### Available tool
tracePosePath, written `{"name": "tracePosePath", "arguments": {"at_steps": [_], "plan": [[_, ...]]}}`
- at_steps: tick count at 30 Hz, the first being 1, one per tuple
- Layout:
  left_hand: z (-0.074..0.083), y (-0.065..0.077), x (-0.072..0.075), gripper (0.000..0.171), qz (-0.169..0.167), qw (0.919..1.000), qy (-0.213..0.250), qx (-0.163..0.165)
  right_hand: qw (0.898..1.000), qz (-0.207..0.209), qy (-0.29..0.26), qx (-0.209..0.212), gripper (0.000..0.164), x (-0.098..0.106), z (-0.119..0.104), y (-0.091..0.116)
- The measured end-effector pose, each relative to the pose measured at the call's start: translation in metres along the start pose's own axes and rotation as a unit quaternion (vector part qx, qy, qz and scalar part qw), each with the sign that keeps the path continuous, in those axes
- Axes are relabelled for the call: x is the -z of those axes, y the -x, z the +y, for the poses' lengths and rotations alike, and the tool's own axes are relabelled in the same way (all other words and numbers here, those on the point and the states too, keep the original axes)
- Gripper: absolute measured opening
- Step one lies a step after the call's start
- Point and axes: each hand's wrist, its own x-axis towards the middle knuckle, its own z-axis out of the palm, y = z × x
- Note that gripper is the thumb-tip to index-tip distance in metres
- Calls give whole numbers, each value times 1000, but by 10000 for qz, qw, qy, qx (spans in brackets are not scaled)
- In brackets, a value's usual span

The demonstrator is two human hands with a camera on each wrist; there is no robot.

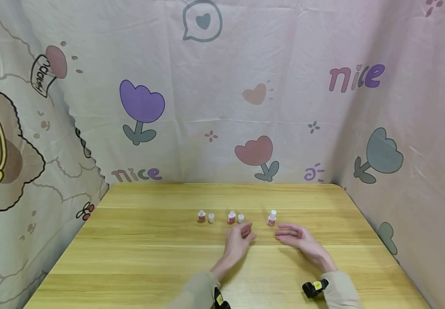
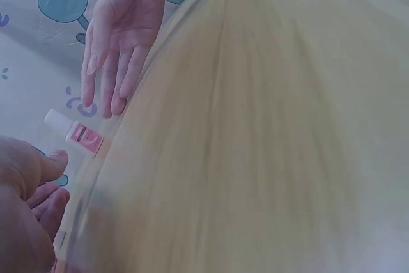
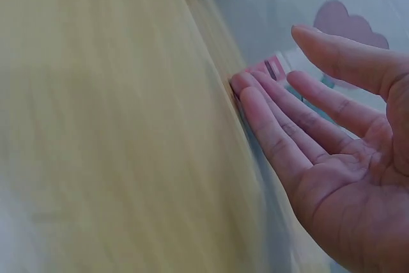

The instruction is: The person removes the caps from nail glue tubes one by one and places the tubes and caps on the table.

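Note:
A small white bottle with a red label (image 1: 272, 218) stands upright on the right, its white cap on top. My right hand (image 1: 300, 242) hovers just right of and in front of it, fingers extended and thumb apart in the right wrist view. My left hand (image 1: 239, 243) is in front of the middle bottle (image 1: 232, 218), fingers loosely bent with nothing between them. A small white cap (image 1: 241, 218) stands beside that bottle, just beyond the left fingertips. Farther left, another red-labelled bottle (image 1: 201, 216) stands with a white cap (image 1: 211, 218) to its right.
The bottles and caps stand in a rough row across the wooden table (image 1: 137, 253). A printed cloth (image 1: 207, 107) hangs behind the table and along both sides. Each wrist carries a small black camera (image 1: 315, 287) near the sleeve.

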Motion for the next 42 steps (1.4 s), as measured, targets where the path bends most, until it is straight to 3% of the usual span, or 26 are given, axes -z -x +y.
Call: {"name": "tracePosePath", "arguments": {"at_steps": [17, 24, 32, 42], "plan": [[7, -32, -46, 46, -3, 9988, 384, 311, 9991, 221, -338, 152, 63, 21, 5, 12], [10, -41, -59, 44, 156, 9989, 112, 439, 9991, 259, -320, 106, 63, 24, 5, 15], [11, -50, -65, 28, 255, 9991, -200, 259, 9982, 402, -431, -81, 64, 23, 4, 15], [10, -53, -65, 8, 376, 9977, -553, 74, 9976, 285, -602, 193, 59, 23, 7, 16]]}}
